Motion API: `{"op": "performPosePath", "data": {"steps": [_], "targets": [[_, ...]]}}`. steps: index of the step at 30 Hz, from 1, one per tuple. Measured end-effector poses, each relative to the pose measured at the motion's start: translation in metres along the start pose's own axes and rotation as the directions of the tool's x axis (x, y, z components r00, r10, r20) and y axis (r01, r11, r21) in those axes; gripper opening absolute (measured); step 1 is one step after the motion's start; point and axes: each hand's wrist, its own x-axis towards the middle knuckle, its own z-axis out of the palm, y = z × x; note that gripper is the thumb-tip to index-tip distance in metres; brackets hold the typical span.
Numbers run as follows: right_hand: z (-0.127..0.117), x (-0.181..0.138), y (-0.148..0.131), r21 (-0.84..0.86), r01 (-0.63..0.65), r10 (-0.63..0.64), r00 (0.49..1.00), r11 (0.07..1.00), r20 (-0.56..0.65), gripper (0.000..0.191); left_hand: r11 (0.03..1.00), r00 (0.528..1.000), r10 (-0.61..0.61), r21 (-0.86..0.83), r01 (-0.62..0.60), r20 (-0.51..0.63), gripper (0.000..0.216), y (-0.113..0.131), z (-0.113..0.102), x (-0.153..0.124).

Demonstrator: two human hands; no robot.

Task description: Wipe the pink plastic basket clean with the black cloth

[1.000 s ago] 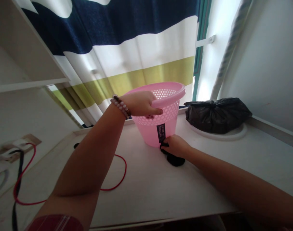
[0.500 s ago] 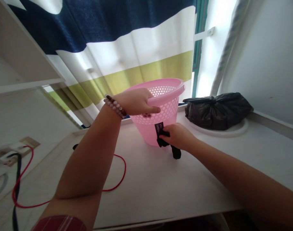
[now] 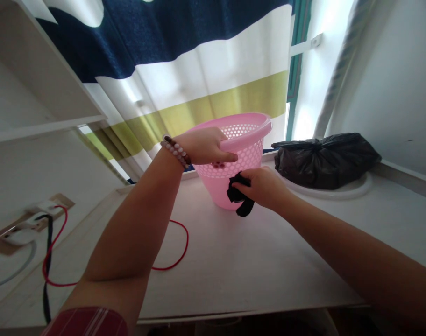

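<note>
A pink plastic waste basket with a mesh upper wall stands upright on the white desktop. My left hand, a beaded bracelet at its wrist, is closed over the near rim, thumb outside and fingertips showing below through the mesh. In front of the basket's lower wall, my right hand pinches a crumpled black cloth between thumb and fingers. One end of the cloth hangs below the hand. Whether the cloth presses on the wall I cannot tell.
A tied black plastic bag sits on a round white lid-like base at right. A red cable loops across the desktop from plugs in a wall socket. Behind hangs a striped curtain; a shelf overhangs the left.
The black cloth is bunched further up in my right hand, and its hanging end has swung left. A black label on the basket, seen before, is now covered. My left hand keeps its hold.
</note>
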Motion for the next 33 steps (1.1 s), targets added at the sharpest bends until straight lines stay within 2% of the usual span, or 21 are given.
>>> {"op": "performPosePath", "data": {"steps": [3, 5, 8, 12, 14, 17, 20, 23, 25, 28, 31, 33], "targets": [[0.002, -0.002, 0.003, 0.014, -0.01, 0.01, 1.0, 1.0, 0.007, 0.031, 1.0, 1.0, -0.002, -0.026, 0.002, 0.001, 0.044, 0.0, 0.001, 0.0], [0.019, -0.008, 0.011, -0.026, -0.024, 0.026, 0.994, 0.999, 0.104, 0.033, 0.998, 1.0, -0.003, -0.056, 0.004, 0.016, 0.043, 0.0, 0.001, -0.001], [0.051, -0.019, 0.023, -0.079, 0.006, 0.017, 0.96, 0.997, 0.281, 0.027, 0.997, 1.0, 0.004, -0.074, -0.002, 0.023, 0.043, 0.0, 0.001, -0.001], [0.071, -0.027, 0.03, -0.075, 0.02, 0.004, 0.949, 0.997, 0.314, 0.026, 0.998, 1.0, 0.005, -0.067, -0.003, 0.028, 0.042, 0.002, 0.001, -0.001], [0.068, -0.026, 0.028, -0.074, 0.023, 0.0, 0.953, 0.997, 0.302, 0.026, 0.998, 1.0, 0.01, -0.055, -0.009, 0.025, 0.041, 0.003, 0.0, -0.001], [0.051, -0.019, 0.019, -0.071, 0.018, 0.001, 0.965, 0.997, 0.262, 0.028, 0.999, 0.999, 0.019, -0.047, -0.017, 0.032, 0.043, 0.003, 0.0, -0.001], [0.025, -0.008, 0.007, -0.027, 0.015, -0.013, 0.994, 1.0, 0.106, 0.032, 0.999, 0.999, 0.02, -0.036, -0.018, 0.045, 0.046, 0.003, -0.001, -0.001], [0.003, 0.001, 0.001, 0.043, 0.038, -0.035, 0.997, 0.998, -0.074, 0.028, 0.999, 0.998, 0.032, -0.027, -0.031, 0.046, 0.046, 0.003, -0.002, -0.001], [0.0, 0.002, 0.002, 0.055, 0.029, -0.024, 0.996, 0.998, -0.09, 0.026, 0.999, 0.998, 0.04, -0.029, -0.038, 0.047, 0.046, 0.003, -0.002, 0.0], [0.016, -0.006, 0.01, -0.005, 0.003, -0.002, 0.998, 1.0, 0.067, 0.025, 0.998, 0.998, 0.039, -0.044, -0.037, 0.051, 0.043, 0.003, -0.002, 0.0], [0.041, -0.016, 0.021, -0.056, 0.019, -0.004, 0.966, 0.998, 0.257, 0.023, 0.997, 0.998, 0.035, -0.063, -0.032, 0.047, 0.039, 0.001, -0.002, 0.0], [0.053, -0.022, 0.027, -0.051, 0.03, -0.012, 0.948, 0.998, 0.319, 0.02, 0.997, 0.998, 0.03, -0.066, -0.027, 0.049, 0.038, -0.001, -0.002, 0.0]]}}
